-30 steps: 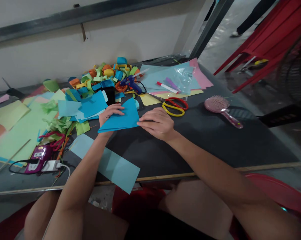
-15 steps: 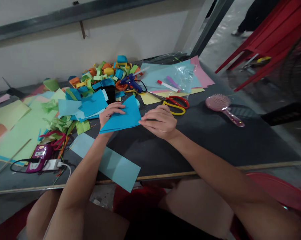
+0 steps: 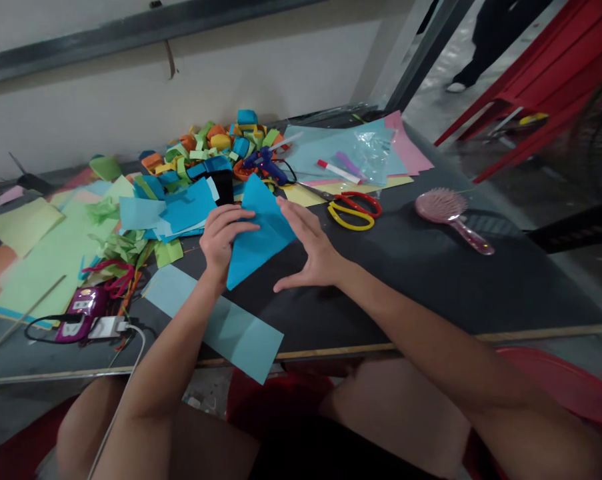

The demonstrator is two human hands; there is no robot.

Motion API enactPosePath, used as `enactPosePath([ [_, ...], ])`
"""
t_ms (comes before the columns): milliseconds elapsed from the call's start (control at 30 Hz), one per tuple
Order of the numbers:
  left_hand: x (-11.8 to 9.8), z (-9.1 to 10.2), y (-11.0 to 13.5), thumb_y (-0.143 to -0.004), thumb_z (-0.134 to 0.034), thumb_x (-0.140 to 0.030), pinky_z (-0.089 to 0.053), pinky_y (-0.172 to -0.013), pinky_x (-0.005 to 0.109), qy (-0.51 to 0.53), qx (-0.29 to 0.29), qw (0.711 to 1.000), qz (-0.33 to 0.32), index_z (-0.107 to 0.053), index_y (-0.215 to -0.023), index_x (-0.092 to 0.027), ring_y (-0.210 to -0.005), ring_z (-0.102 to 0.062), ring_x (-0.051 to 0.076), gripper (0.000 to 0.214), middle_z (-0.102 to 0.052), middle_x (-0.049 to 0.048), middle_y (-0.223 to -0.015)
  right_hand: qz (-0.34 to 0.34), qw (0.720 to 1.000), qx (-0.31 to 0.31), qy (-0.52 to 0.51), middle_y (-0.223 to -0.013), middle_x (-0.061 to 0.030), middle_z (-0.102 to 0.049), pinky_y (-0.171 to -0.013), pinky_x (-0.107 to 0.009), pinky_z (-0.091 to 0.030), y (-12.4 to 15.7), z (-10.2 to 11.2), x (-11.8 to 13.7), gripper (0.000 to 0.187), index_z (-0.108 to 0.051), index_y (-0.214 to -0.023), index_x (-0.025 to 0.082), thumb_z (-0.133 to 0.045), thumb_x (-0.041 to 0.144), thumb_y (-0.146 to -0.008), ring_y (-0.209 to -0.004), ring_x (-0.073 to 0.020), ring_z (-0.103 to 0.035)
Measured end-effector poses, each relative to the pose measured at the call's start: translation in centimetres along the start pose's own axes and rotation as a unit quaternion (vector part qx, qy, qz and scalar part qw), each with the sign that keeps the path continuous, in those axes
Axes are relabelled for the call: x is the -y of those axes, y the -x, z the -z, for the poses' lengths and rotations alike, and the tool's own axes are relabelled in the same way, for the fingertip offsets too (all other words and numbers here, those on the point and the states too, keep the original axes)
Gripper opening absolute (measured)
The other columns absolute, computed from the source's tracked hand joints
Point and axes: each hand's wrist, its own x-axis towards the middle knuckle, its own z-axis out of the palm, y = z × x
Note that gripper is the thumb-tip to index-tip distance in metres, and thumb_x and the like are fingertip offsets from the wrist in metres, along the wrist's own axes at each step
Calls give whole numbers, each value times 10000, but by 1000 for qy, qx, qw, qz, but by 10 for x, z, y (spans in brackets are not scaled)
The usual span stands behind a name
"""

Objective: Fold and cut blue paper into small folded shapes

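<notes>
A folded triangle of blue paper (image 3: 259, 235) stands tilted above the dark table (image 3: 431, 280). My left hand (image 3: 221, 239) grips its left edge with the fingers curled over the front. My right hand (image 3: 309, 248) is spread flat, fingers apart, pressing against the triangle's right side. A long pale blue strip of paper (image 3: 221, 321) lies under my left forearm and hangs over the table's front edge.
Red and yellow scissors (image 3: 353, 210), a pink hairbrush (image 3: 451, 212), a blue glue gun (image 3: 265, 164), a red marker (image 3: 337, 172) and a heap of coloured paper pieces (image 3: 205, 155) lie beyond my hands. Green sheets (image 3: 41, 257) and a purple device with cables (image 3: 78, 317) sit left. Red chairs (image 3: 535, 73) stand right.
The blue triangle has turned from lying nearly flat to standing with a point down. My right hand has opened from pinching its corner to a flat spread palm against it.
</notes>
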Motion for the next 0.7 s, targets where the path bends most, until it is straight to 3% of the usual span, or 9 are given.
enactPosePath([
  [67, 3, -3, 2, -824, -651, -540, -585, -777, 364, 87, 40, 989, 113, -732, -754, -226, -846, -700, 221, 332, -748, 49, -849, -42, 999, -6, -14, -1589, -187, -269, -1154, -581, -279, 0, -2, 0, 1294, -23, -1572, 232, -727, 738, -611, -1460, -385, -262],
  [133, 6, -8, 5, -715, -774, -491, -583, -615, 332, 141, 39, 958, 248, -697, -689, -201, -676, -686, 209, 301, -708, 35, -696, -99, 994, -46, -30, -1598, -193, -246, -1142, -594, -284, 0, -3, -3, 1268, -73, -1565, 236, -762, 698, -606, -1468, -391, -238],
  [167, 7, -11, 7, -671, -815, -455, -573, -564, 321, 155, 26, 942, 297, -669, -639, -194, -613, -668, 201, 301, -674, 24, -620, -136, 987, -67, -49, -1589, -190, -273, -1122, -588, -316, 1, -4, -4, 1212, -138, -1555, 240, -774, 669, -617, -1460, -387, -261],
  [233, 7, -17, 9, -630, -847, -416, -564, -526, 310, 181, -16, 917, 354, -622, -578, -186, -560, -647, 189, 326, -628, 10, -553, -223, 963, -80, -125, -1498, -179, -445, -1032, -537, -437, 1, -5, -8, 1008, -329, -1493, 240, -767, 620, -668, -1367, -361, -437],
  [300, 3, -22, 9, -616, -851, -421, -570, -526, 300, 214, -49, 897, 385, -615, -588, -178, -563, -653, 183, 339, -629, 11, -564, -317, 919, -33, -233, -1227, -156, -678, -871, -447, -545, 1, -6, -9, 714, -576, -1299, 200, -737, 586, -721, -1082, -301, -668],
  [333, 1, -23, 8, -611, -850, -430, -575, -534, 296, 232, -60, 887, 395, -623, -610, -174, -568, -657, 179, 342, -637, 12, -579, -358, 891, -1, -280, -1040, -137, -745, -771, -394, -569, 0, -7, -9, 578, -673, -1142, 169, -727, 577, -735, -896, -260, -721],
  [433, -5, -25, 5, -598, -850, -449, -589, -564, 291, 276, -92, 863, 414, -653, -690, -165, -571, -662, 160, 358, -667, 11, -625, -432, 826, 51, -358, -713, -104, -746, -548, -277, -522, -3, -8, -4, 433, -736, -776, 128, -748, 557, -719, -581, -176, -689],
  [600, -2, -25, 3, -560, -862, -457, -578, -554, 283, 286, -126, 843, 438, -638, -668, -155, -566, -668, 159, 391, -685, 26, -636, -451, 782, 32, -430, -727, -100, -758, -475, -227, -481, -8, -6, 1, 475, -755, -829, 134, -708, 598, -734, -569, -149, -689],
  [700, 0, -25, 3, -549, -867, -461, -578, -555, 282, 298, -131, 835, 444, -649, -686, -156, -576, -674, 162, 399, -692, 28, -647, -455, 783, 9, -423, -693, -80, -748, -463, -221, -471, -7, -6, 0, 451, -758, -846, 139, -722, 575, -733, -538, -132, -669],
])
